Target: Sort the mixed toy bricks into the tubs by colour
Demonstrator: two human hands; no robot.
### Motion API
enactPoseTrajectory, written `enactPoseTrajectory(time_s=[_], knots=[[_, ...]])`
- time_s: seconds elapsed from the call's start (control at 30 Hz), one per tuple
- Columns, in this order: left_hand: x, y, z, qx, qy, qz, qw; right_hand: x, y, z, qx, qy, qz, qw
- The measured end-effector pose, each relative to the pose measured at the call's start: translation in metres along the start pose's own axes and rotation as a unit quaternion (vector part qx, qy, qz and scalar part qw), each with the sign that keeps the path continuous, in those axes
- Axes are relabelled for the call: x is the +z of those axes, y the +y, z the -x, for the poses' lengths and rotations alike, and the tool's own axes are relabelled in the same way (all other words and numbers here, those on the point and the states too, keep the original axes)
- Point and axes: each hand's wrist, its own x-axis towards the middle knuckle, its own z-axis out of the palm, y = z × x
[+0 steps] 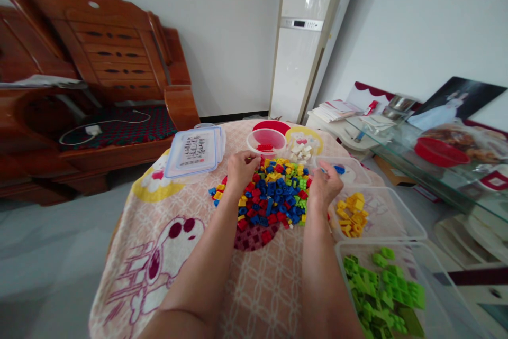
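Note:
A heap of mixed toy bricks (278, 193) in red, blue, yellow and green lies on the cloth-covered table between my hands. My left hand (241, 171) is over the heap's far left side, fingers pinched, with a bit of red at the tips that looks like a brick. Just beyond it stands a pink-white round bowl (265, 138) holding a few red bricks. On the right, my right hand (327, 183) has its fingers curled together at the near edge of a clear tray (359, 168). A blue brick (339, 169) lies in that tray. What the right fingers hold is hidden.
Yellow bricks (352, 214) fill part of a clear box at right; green bricks (381, 291) sit in a larger box nearer me. White bricks (300, 152) lie beyond the heap. Stacked lids (194, 151) rest at left. A glass table (397, 154) stands farther right.

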Motion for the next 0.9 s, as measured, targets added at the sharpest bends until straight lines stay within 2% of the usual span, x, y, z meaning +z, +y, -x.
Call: enactPoseTrajectory(time_s=[0.07, 0.13, 0.3, 0.5, 0.7, 0.8, 0.9], knots=[[0.008, -0.006, -0.005, -0.028, 0.022, 0.060, 0.998, 0.001, 0.000, 0.000, -0.007, 0.000, 0.005, 1.000], [0.015, -0.010, -0.010, -0.029, 0.031, 0.101, 0.994, 0.001, -0.001, 0.000, -0.015, 0.000, 0.009, 1.000], [0.022, -0.004, -0.013, 0.020, -0.009, 0.145, 0.989, 0.001, -0.003, 0.002, 0.005, -0.010, 0.011, 1.000], [0.026, 0.011, 0.002, 0.087, -0.043, 0.007, 0.995, 0.001, -0.012, 0.005, 0.035, -0.018, -0.008, 0.999], [0.040, 0.018, 0.012, 0.134, -0.097, -0.113, 0.980, 0.002, -0.018, 0.005, 0.062, -0.020, -0.034, 0.997], [0.043, 0.018, 0.013, 0.130, -0.101, -0.125, 0.978, 0.002, -0.017, 0.006, 0.062, -0.022, -0.034, 0.997], [0.040, 0.019, 0.014, 0.119, -0.087, -0.091, 0.985, 0.003, -0.017, 0.006, 0.062, -0.024, -0.029, 0.997]])
